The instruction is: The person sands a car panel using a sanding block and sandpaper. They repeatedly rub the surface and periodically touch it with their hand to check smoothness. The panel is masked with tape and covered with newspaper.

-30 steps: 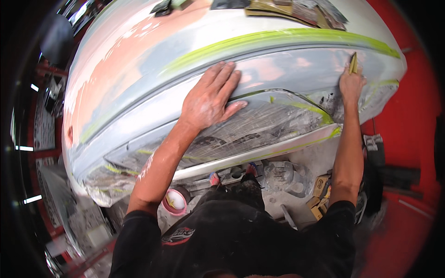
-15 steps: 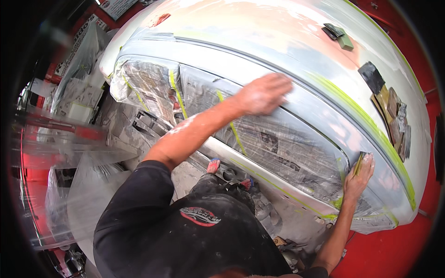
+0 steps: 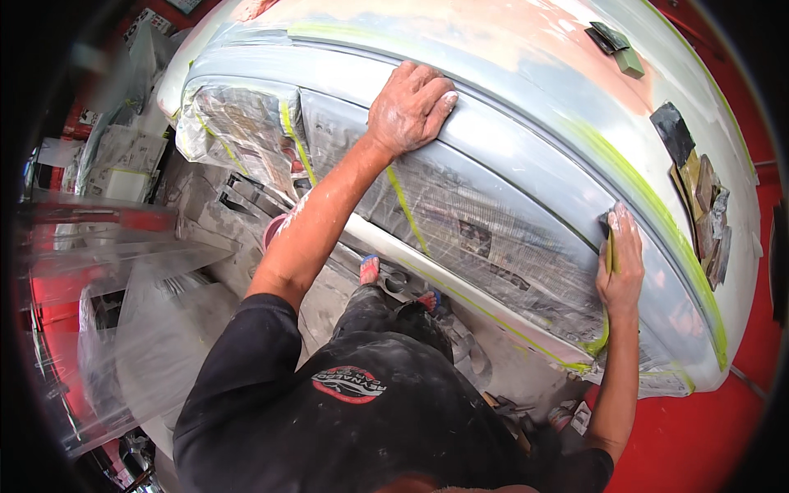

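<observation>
My right hand [image 3: 622,267] grips a sanding pad [image 3: 609,246] at three o'clock; my left hand [image 3: 409,107] lies flat at twelve on the car body [image 3: 526,123]. Tilting the pad could gouge the primer.

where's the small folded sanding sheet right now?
Head view, right side: the small folded sanding sheet is in the right hand, pressed against the grey primed car panel beside the green masking tape.

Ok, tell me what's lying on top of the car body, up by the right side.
On the car body lie a green block with a dark sheet and loose sandpaper pieces. Whatever is beneath that pile is covered.
</observation>
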A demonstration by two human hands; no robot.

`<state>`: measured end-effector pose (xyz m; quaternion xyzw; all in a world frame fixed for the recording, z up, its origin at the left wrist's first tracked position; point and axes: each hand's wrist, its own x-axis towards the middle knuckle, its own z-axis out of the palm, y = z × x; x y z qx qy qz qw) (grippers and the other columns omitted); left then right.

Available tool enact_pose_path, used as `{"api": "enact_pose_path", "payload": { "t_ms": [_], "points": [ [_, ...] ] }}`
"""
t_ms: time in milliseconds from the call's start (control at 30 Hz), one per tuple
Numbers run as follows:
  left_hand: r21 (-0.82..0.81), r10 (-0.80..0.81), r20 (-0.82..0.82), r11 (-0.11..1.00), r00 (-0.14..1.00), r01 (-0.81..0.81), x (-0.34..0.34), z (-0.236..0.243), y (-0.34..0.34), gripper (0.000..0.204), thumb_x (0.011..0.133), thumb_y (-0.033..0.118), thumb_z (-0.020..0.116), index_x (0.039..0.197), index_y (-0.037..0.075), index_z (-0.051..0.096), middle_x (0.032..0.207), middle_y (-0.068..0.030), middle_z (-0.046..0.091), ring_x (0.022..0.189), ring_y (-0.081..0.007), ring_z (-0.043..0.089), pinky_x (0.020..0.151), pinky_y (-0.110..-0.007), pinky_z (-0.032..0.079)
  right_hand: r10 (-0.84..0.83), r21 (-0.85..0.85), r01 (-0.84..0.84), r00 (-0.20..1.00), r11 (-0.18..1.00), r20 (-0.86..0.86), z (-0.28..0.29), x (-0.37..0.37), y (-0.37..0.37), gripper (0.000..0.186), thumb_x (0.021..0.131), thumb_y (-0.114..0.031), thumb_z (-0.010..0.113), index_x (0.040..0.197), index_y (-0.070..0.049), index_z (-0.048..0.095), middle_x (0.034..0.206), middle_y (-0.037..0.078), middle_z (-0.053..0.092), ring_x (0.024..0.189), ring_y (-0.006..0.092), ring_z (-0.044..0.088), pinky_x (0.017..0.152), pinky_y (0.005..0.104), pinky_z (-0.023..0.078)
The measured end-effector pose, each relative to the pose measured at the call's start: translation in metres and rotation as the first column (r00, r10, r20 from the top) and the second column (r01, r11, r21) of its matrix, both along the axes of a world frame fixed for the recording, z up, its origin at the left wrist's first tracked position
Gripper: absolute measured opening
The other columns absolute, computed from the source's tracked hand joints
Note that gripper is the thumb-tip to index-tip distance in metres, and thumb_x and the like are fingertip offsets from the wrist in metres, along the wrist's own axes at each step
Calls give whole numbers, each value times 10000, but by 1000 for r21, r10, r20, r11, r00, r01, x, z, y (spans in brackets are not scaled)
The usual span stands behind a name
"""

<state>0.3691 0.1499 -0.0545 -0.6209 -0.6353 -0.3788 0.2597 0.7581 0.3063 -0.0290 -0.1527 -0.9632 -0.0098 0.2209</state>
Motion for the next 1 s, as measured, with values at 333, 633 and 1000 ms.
{"api": "enact_pose_path", "payload": {
  "t_ms": [333,633,1000],
  "points": [
    [-53,-34,25,998,999,35,-2,-6,13,113,956,111,616,989,26,682,981,-144,651,948,-342,609,896,-456,467,18,-36,-25,982,999,-189,-12,-116,-43,410,807,-72,707,1201,20,644,1332,213,632,1262,364,597,1108,448,462],
    [-75,-22,-11,997,1000,21,13,7,11,177,990,129,563,1040,28,700,1028,-165,667,968,-361,599,889,-449,465,-725,74,754,649,652,-228,-29,143,36,424,871,-73,652,1281,28,610,1274,235,629,1165,405,607,1014,466,507],
    [-113,16,-53,993,998,-22,3,0,3,234,1037,169,516,1085,20,690,1065,-176,658,1008,-362,591,954,-457,442,-623,240,647,762,724,-176,-35,161,49,514,845,-50,653,1351,12,584,1298,199,626,1196,355,614,1055,454,500]
  ]
}}
